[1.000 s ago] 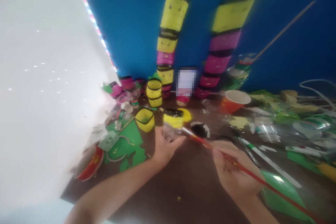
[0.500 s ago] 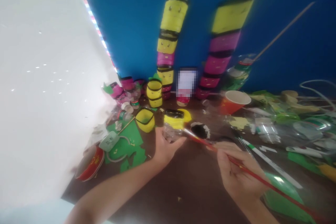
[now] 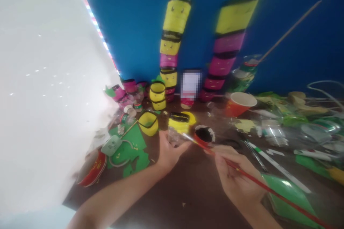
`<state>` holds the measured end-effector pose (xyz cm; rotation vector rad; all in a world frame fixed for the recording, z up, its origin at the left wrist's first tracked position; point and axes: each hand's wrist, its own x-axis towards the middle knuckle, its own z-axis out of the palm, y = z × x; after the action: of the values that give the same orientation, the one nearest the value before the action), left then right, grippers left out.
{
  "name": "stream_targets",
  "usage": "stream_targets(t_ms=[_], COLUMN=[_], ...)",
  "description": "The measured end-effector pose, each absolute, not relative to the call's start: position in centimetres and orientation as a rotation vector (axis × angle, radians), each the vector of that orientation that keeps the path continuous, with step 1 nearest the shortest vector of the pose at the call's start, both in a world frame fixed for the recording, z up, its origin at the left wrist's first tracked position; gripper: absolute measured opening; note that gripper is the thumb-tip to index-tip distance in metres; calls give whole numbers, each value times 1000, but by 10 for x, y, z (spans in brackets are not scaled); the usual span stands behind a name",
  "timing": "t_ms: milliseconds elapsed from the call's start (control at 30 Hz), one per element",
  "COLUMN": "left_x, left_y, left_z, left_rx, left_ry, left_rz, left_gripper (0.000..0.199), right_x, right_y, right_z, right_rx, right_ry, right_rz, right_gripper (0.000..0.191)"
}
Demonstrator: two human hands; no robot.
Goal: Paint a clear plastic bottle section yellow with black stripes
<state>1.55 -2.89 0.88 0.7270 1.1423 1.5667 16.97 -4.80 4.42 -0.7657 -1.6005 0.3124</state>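
Observation:
My left hand [image 3: 170, 154] is closed round the clear part of a plastic bottle piece [image 3: 179, 123], whose far part is painted yellow with a black end. My right hand [image 3: 236, 173] grips a long red paintbrush [image 3: 258, 181] like a pen. The brush tip reaches the bottle piece near the edge of its yellow paint, though blur hides whether it touches. Just right of the bottle piece stands a small red cup [image 3: 204, 135] with dark paint inside. Behind the bottle piece shows a yellow round shape [image 3: 191, 117], partly hidden.
A yellow cup with black rim [image 3: 148, 123] stands left, beside green paper scraps [image 3: 138, 143] and a red bowl [image 3: 92, 170]. An orange paper cup [image 3: 239, 104] is at the back right. Painted bottle stacks [image 3: 172, 46] lean on the blue wall. Bottles and pens [image 3: 282, 170] litter the right.
My right hand and the paintbrush have moved slightly left, bringing the brush tip further over the bottle piece. My left hand stays nearly still on it.

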Motion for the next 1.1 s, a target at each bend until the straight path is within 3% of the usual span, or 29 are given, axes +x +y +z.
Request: stream_targets(t_ms=[900, 1100], left_x=[14, 14], left_y=[-27, -27], left_z=[9, 7], left_rx=[722, 710], left_ry=[1180, 1180], left_rz=[1563, 1569], left_gripper=[51, 52], right_x=[177, 177], right_y=[-46, -45], right_z=[45, 45], right_rx=[-779, -739], right_ry=[-1667, -1630], right_rz=[161, 275], right_gripper=[21, 24])
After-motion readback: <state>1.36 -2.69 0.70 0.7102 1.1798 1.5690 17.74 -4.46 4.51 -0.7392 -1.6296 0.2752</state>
